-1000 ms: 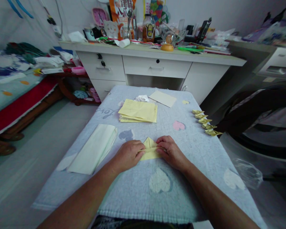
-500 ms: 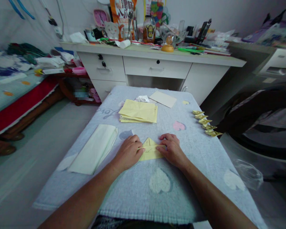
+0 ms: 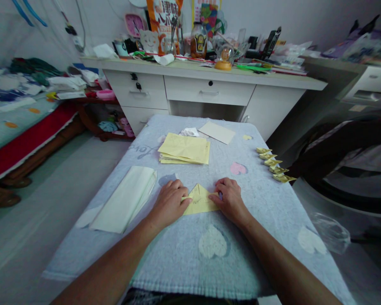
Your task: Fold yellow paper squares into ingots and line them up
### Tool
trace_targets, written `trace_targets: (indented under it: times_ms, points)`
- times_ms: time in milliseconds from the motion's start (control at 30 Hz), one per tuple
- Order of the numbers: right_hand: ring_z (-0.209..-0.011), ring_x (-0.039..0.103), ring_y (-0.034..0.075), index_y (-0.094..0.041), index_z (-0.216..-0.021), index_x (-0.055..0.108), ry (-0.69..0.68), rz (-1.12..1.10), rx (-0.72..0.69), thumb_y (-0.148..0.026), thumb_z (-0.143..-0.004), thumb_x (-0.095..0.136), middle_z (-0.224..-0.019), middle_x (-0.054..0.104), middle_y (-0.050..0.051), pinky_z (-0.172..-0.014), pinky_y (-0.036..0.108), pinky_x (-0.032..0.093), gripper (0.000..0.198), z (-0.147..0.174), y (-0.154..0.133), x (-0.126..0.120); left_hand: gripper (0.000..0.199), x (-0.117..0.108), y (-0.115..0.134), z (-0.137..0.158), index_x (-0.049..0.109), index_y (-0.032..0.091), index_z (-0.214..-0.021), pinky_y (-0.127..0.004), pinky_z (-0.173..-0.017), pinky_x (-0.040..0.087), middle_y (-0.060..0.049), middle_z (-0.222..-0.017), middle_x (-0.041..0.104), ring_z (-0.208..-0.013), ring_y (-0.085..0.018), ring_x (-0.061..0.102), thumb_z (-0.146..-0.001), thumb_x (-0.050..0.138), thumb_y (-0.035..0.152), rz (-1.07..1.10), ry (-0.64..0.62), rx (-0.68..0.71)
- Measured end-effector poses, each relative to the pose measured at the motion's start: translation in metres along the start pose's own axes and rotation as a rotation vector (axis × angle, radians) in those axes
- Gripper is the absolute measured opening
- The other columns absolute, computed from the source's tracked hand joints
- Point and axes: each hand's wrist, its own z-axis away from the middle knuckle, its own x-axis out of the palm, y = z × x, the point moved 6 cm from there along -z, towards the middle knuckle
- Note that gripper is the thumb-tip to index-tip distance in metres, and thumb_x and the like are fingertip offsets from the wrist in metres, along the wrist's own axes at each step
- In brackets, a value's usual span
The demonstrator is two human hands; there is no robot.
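A folded sheet of yellow paper [image 3: 199, 204] lies on the cloth-covered table in front of me, its pointed top facing away. My left hand [image 3: 169, 199] pinches its left edge between thumb and curled fingers. On the opposite side, my right hand [image 3: 230, 197] grips the right edge the same way. Beyond my hands rests a stack of yellow paper sheets [image 3: 184, 147]. A row of several small folded yellow paper pieces [image 3: 274, 166] stands near the table's right edge.
Left of my hands lies a folded pale sheet [image 3: 127, 199]. A cream card [image 3: 217, 132] and a crumpled white tissue [image 3: 189, 132] lie at the far end. Behind the table stands a white desk [image 3: 209, 95] crowded with jars and papers. A washing machine [image 3: 365, 97] is at right.
The flap between my hands has flattened, and the paper's middle looks smoother. My right hand has shifted very slightly right; both hands keep hold of the paper's edges.
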Motion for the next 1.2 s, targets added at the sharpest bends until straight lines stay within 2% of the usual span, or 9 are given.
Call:
trace_targets:
  times_ms: [33, 167, 333, 433, 533, 733, 933, 1067, 1200]
  points:
    - [-0.097, 0.047, 0.024, -0.019, -0.083, 0.064, 0.014, 0.016, 0.000, -0.027, -0.076, 0.071, -0.100, 0.059, 0.006, -0.086, 0.038, 0.033, 0.013, 0.000, -0.001, -0.001, 0.006, -0.001, 0.000, 0.000, 0.059, 0.019, -0.081, -0.036, -0.080, 0.039, -0.005, -0.090, 0.055, -0.090, -0.023, 0.049, -0.080, 0.060, 0.025, 0.019, 0.013, 0.004]
    - [-0.102, 0.043, 0.025, -0.021, -0.101, 0.062, 0.063, 0.087, -0.115, -0.018, -0.078, 0.066, -0.108, 0.056, 0.007, -0.088, 0.039, 0.030, 0.024, 0.005, -0.016, -0.003, 0.029, -0.003, 0.007, 0.000, 0.060, 0.023, -0.102, -0.038, -0.089, 0.036, -0.004, -0.106, 0.054, -0.102, -0.023, 0.046, -0.077, 0.056, 0.011, 0.103, 0.024, 0.105]
    - [-0.089, 0.044, 0.020, -0.022, -0.086, 0.062, -0.100, 0.100, -0.319, -0.006, -0.083, 0.050, -0.088, 0.058, 0.002, -0.082, 0.035, 0.028, 0.021, 0.012, -0.038, 0.008, 0.029, 0.002, 0.013, 0.000, 0.067, 0.025, -0.084, -0.037, -0.088, 0.034, -0.002, -0.097, 0.056, -0.099, -0.022, 0.046, -0.075, 0.049, 0.004, 0.112, -0.042, 0.172]
    - [-0.087, 0.044, 0.019, -0.019, -0.084, 0.060, -0.126, 0.094, -0.268, -0.007, -0.081, 0.050, -0.086, 0.057, 0.003, -0.080, 0.033, 0.028, 0.016, 0.010, -0.040, 0.009, 0.021, 0.002, 0.012, -0.001, 0.065, 0.022, -0.080, -0.037, -0.086, 0.034, -0.002, -0.093, 0.056, -0.097, -0.022, 0.046, -0.072, 0.054, 0.007, 0.105, -0.032, 0.141]
    - [-0.087, 0.045, 0.020, -0.019, -0.084, 0.059, -0.139, 0.107, -0.213, -0.020, -0.085, 0.054, -0.088, 0.056, 0.003, -0.078, 0.033, 0.028, 0.005, 0.006, -0.042, 0.009, 0.003, 0.002, 0.013, -0.002, 0.062, 0.021, -0.076, -0.037, -0.083, 0.033, -0.002, -0.091, 0.056, -0.094, -0.022, 0.046, -0.077, 0.060, 0.021, 0.079, -0.009, 0.117]
    - [-0.089, 0.046, 0.021, -0.020, -0.085, 0.060, -0.207, 0.200, -0.133, -0.037, -0.089, 0.055, -0.091, 0.056, 0.004, -0.076, 0.033, 0.026, 0.017, -0.001, -0.044, 0.014, 0.018, 0.005, 0.010, -0.004, 0.059, 0.021, -0.070, -0.036, -0.081, 0.032, -0.002, -0.092, 0.054, -0.093, -0.022, 0.044, -0.080, 0.063, 0.035, 0.024, 0.019, 0.036]
    - [-0.089, 0.046, 0.022, -0.020, -0.083, 0.059, -0.206, 0.238, -0.104, -0.047, -0.086, 0.059, -0.091, 0.056, 0.005, -0.076, 0.034, 0.028, 0.027, -0.003, -0.045, 0.017, 0.021, 0.002, -0.006, -0.002, 0.059, 0.023, -0.083, -0.037, -0.082, 0.031, -0.002, -0.101, 0.052, -0.096, -0.023, 0.042, -0.074, 0.069, 0.039, 0.009, 0.015, -0.059]
    - [-0.091, 0.047, 0.024, -0.023, -0.098, 0.060, -0.142, 0.191, -0.087, -0.049, -0.080, 0.066, -0.096, 0.055, 0.006, -0.078, 0.036, 0.030, 0.032, -0.003, -0.039, 0.013, 0.022, 0.000, -0.014, 0.000, 0.059, 0.025, -0.088, -0.038, -0.086, 0.032, -0.001, -0.105, 0.049, -0.100, -0.024, 0.041, -0.071, 0.070, 0.035, 0.040, -0.021, -0.065]
    - [-0.095, 0.047, 0.027, -0.029, -0.118, 0.056, -0.079, 0.175, -0.055, -0.054, -0.074, 0.070, -0.107, 0.052, 0.009, -0.081, 0.040, 0.032, 0.053, -0.004, -0.022, 0.003, 0.022, -0.002, -0.019, -0.001, 0.059, 0.026, -0.089, -0.038, -0.090, 0.032, -0.001, -0.107, 0.048, -0.103, -0.024, 0.041, -0.070, 0.069, 0.030, 0.082, -0.073, -0.052]
